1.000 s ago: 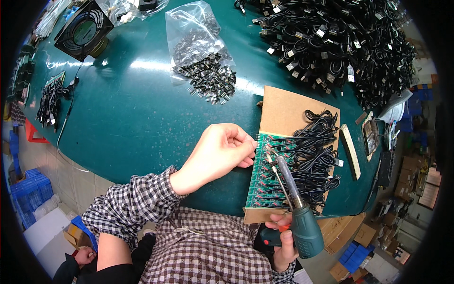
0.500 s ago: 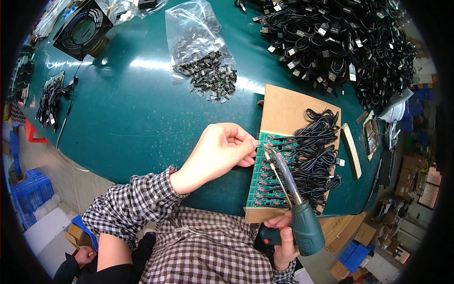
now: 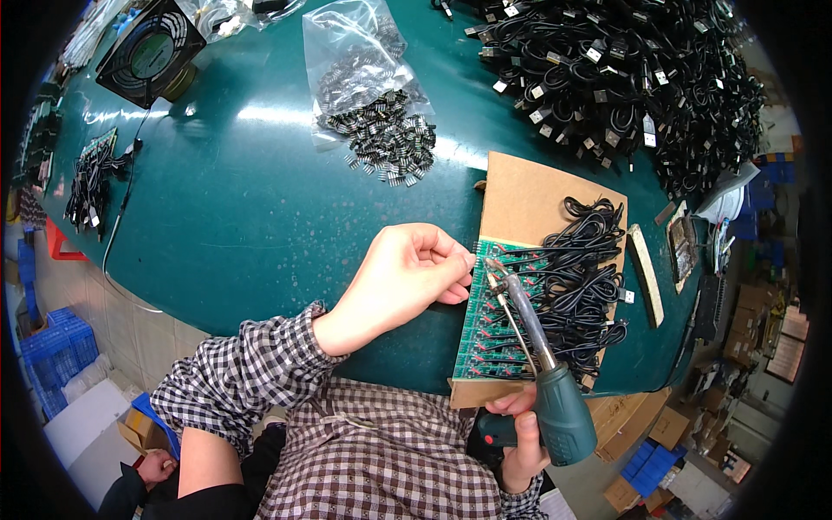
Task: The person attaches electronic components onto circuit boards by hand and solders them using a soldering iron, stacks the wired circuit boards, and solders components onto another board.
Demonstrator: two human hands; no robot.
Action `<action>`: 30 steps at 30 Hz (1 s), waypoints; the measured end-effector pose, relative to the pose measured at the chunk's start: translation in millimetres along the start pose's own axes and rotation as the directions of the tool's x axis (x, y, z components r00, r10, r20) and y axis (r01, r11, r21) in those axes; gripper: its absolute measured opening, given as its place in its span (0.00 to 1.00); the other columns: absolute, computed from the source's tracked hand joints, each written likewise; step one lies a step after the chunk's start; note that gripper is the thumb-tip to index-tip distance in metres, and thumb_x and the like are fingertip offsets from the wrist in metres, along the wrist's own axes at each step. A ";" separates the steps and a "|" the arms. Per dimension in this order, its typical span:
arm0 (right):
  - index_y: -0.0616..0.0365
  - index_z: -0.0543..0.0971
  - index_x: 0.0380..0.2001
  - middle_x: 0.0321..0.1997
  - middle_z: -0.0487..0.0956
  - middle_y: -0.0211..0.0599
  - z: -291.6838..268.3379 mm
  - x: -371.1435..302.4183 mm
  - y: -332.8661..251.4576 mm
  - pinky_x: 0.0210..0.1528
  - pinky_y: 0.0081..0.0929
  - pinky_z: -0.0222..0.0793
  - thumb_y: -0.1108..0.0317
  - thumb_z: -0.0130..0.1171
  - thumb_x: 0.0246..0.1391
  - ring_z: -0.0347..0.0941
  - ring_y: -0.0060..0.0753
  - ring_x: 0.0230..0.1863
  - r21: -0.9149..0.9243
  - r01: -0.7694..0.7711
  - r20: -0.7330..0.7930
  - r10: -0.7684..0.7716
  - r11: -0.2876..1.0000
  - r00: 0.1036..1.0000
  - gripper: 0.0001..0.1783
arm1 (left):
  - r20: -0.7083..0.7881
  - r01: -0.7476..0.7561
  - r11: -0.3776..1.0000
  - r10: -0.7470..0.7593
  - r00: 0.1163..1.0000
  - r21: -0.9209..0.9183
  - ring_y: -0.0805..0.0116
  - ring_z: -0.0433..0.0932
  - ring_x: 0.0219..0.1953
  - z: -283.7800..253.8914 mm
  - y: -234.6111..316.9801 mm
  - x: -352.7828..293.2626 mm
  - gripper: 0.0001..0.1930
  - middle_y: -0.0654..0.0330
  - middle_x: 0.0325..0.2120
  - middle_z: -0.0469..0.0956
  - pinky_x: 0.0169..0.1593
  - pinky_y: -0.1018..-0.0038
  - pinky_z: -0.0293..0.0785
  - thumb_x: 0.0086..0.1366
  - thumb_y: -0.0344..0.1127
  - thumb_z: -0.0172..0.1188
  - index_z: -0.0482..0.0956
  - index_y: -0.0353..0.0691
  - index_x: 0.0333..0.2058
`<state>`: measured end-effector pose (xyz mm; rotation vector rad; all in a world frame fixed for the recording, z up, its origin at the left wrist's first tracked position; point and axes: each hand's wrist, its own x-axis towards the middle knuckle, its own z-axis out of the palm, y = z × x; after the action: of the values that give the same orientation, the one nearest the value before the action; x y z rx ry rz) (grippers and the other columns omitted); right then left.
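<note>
Wrapped round the iron (image 3: 562, 407), my right hand (image 3: 523, 453) sits low. The iron hides some of the boards (image 3: 473, 348) on the cardboard (image 3: 537, 195). My left hand (image 3: 414, 267) bends, finger and thumb pinched at their left edge, on what I can't tell. Black cables (image 3: 592, 288) lie rightward.

The gathered sleeves (image 3: 247, 360) are black-and-white checked.

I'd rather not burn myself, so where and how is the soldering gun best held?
Take the soldering gun by its green side grip, probably from the wearer's side, where the right hand holds it: the grip juts left from the thick body, while the slender metal barrel points away over the circuit boards and could be hot.
</note>
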<state>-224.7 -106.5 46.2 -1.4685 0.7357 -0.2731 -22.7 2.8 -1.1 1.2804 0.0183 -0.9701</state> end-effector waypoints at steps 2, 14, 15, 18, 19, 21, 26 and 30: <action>0.71 0.64 0.41 0.30 0.68 0.42 -2.3 1.2 2.1 0.34 0.34 0.76 0.68 0.50 0.51 0.70 0.34 0.32 -0.014 0.007 0.020 -0.006 1.000 1.000 0.18 | 0.001 -0.007 1.000 0.007 1.000 -0.005 0.73 0.78 0.27 0.1 -0.1 -0.1 0.10 0.56 0.26 0.76 0.33 0.80 0.77 0.60 0.32 0.56 0.73 0.28 0.32; 0.72 0.64 0.44 0.27 0.67 0.40 -2.6 2.7 4.2 0.34 0.35 0.75 0.68 0.51 0.50 0.69 0.34 0.30 -0.052 0.015 0.025 -0.014 0.999 1.000 0.21 | -0.003 -0.004 1.000 0.004 1.000 -0.001 0.73 0.78 0.27 0.2 -0.2 -0.3 0.10 0.55 0.26 0.76 0.34 0.80 0.77 0.59 0.31 0.56 0.73 0.27 0.32; 0.72 0.64 0.44 0.26 0.67 0.39 -2.9 2.4 4.6 0.34 0.36 0.75 0.67 0.51 0.50 0.69 0.33 0.29 -0.057 0.013 0.024 -0.011 0.998 1.000 0.21 | -0.004 -0.009 1.000 0.009 1.000 0.000 0.73 0.78 0.27 -0.1 -0.3 -0.4 0.10 0.55 0.26 0.76 0.33 0.80 0.77 0.59 0.31 0.56 0.73 0.28 0.32; 0.72 0.64 0.44 0.25 0.66 0.39 1.7 1.5 0.6 0.33 0.37 0.75 0.67 0.52 0.49 0.69 0.33 0.28 -0.014 -0.026 -0.008 0.026 1.000 1.000 0.22 | -0.009 -0.015 1.000 0.015 1.000 0.005 0.73 0.77 0.27 0.1 -0.4 -0.4 0.10 0.56 0.25 0.76 0.33 0.80 0.77 0.59 0.32 0.56 0.73 0.28 0.32; 0.72 0.64 0.44 0.25 0.66 0.39 1.0 1.0 1.3 0.33 0.37 0.75 0.67 0.52 0.49 0.69 0.33 0.28 -0.015 -0.027 -0.008 0.026 1.000 1.000 0.22 | -0.013 -0.016 1.000 0.016 1.000 0.009 0.74 0.77 0.26 0.2 -0.3 -0.5 0.10 0.56 0.25 0.76 0.33 0.81 0.77 0.59 0.32 0.56 0.73 0.28 0.32; 0.73 0.64 0.44 0.24 0.66 0.39 -1.3 -0.7 3.5 0.33 0.37 0.75 0.67 0.52 0.49 0.68 0.32 0.28 -0.010 -0.030 -0.008 0.030 0.999 1.000 0.22 | -0.012 -0.012 1.000 0.012 1.000 0.009 0.74 0.77 0.26 0.8 0.0 -0.1 0.10 0.56 0.25 0.76 0.33 0.81 0.77 0.59 0.32 0.56 0.73 0.28 0.32; 0.73 0.63 0.44 0.24 0.66 0.37 1.1 -2.9 1.7 0.33 0.37 0.75 0.66 0.51 0.49 0.68 0.32 0.28 0.006 -0.031 -0.029 0.031 0.999 0.999 0.23 | -0.014 -0.006 1.000 0.006 1.000 0.017 0.74 0.77 0.26 1.0 0.9 -0.6 0.10 0.56 0.25 0.77 0.33 0.81 0.77 0.59 0.33 0.56 0.73 0.28 0.31; 0.72 0.63 0.45 0.23 0.66 0.36 0.0 -5.6 3.8 0.33 0.36 0.75 0.66 0.51 0.50 0.69 0.32 0.28 -0.003 -0.025 -0.050 0.025 1.000 0.998 0.23 | -0.013 -0.020 1.000 0.021 1.000 0.010 0.74 0.77 0.26 0.9 -0.4 -0.2 0.10 0.56 0.25 0.77 0.33 0.80 0.77 0.59 0.32 0.56 0.73 0.28 0.31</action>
<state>-229.9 -102.8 44.2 -1.4589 0.7951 -0.2904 -23.5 2.2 -1.0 1.2936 0.0104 -0.9456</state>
